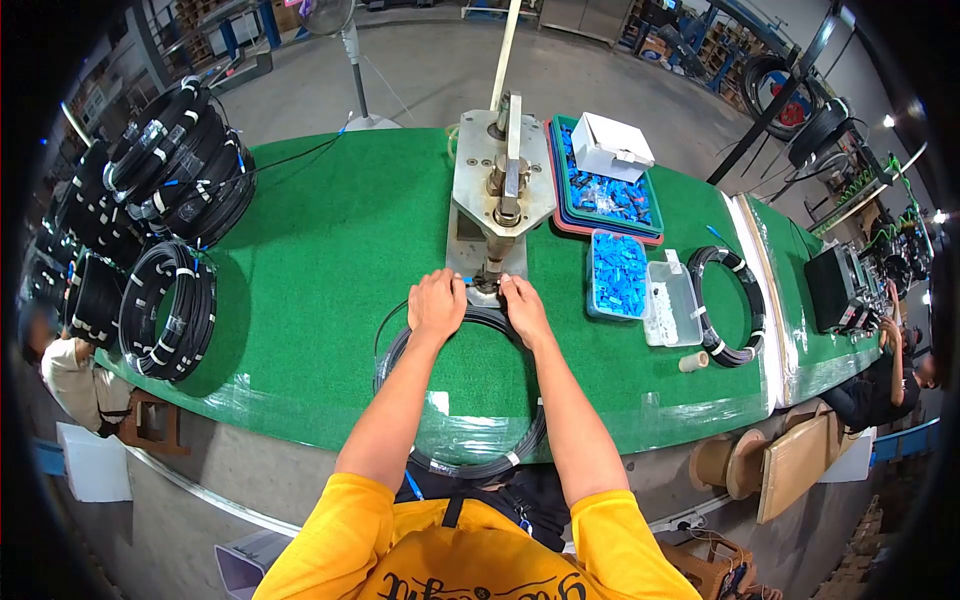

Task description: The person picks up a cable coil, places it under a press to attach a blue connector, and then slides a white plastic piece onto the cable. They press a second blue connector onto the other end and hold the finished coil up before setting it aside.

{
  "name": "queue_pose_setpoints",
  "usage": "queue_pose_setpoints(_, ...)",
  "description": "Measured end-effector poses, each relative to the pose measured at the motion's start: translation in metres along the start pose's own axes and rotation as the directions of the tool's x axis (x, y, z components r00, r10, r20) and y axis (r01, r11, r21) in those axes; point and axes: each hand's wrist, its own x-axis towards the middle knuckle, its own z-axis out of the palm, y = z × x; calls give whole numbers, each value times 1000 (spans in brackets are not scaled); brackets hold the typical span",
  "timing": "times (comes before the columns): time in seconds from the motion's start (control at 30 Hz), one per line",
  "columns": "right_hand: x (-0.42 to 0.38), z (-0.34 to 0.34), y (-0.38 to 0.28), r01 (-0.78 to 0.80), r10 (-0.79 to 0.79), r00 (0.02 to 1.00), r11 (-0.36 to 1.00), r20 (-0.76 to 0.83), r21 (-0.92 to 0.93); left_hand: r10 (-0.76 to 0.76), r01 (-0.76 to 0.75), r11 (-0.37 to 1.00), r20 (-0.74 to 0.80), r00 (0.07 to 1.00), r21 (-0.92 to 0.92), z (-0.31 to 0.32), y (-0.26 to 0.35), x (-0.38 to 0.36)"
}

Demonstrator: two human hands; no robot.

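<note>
A metal hand press [503,185] stands upright in front of me, its ram pointing down between my hands. My left hand [438,305] is closed at the left side of the press base, gripping the end of a black cable, with a small blue piece showing at the fingertips. Opposite it, my right hand [525,308] is closed with its fingertips beside the ram; what it pinches is hidden. A coil of black cable [532,440], bound with white tape, lies under my forearms and hangs over the table's front edge.
On the right are a box of blue connectors [620,275], a box of white parts [661,315], a tray [655,215] with a white carton [612,147], and another coil [703,310]. Coils [170,310] are stacked left on the green table [300,270]. Another person [885,385] sits far right.
</note>
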Motion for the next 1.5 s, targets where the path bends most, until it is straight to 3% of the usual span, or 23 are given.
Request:
queue_pose_setpoints(0.17,2,2,3,-19,20,1000,1000,-9,20,-10,10,1000,-14,1000,4,-5,4,0)
queue_pose_setpoints(0.27,-1,0,-4,-5,5,1000,1000,-15,-4,-44,44,999,70,997,5,-16,12,0)
queue_pose_setpoints(0.43,1,-1,-1,-43,43,999,999,3,9,83,-83,995,-21,996,-47,-13,6,-5)
queue_pose_setpoints(0.57,-1,-1,-2,-7,7,1000,1000,-3,-23,43,-47,996,-54,998,-79,-10,7,-3)
queue_pose_setpoints(0.63,-2,-1,-3,15,-16,1000,999,-11,-43,0,1,1000,13,1000,-19,-12,9,-2)
queue_pose_setpoints(1.07,4,1,5,-25,25,1000,1000,11,-3,14,-15,999,-24,1000,-43,-11,8,-1)
queue_pose_setpoints(1.13,-1,1,-1,-10,8,1000,981,11,196,16,-17,999,-19,1000,-38,-11,8,-1)
queue_pose_setpoints(1.33,-7,-7,-10,-128,118,992,946,53,296,4,-3,1000,24,1000,-7,-11,8,-1)
queue_pose_setpoints(1.5,-4,-6,-5,-136,129,991,918,42,372,1,-1,1000,25,1000,0,-13,9,-1)
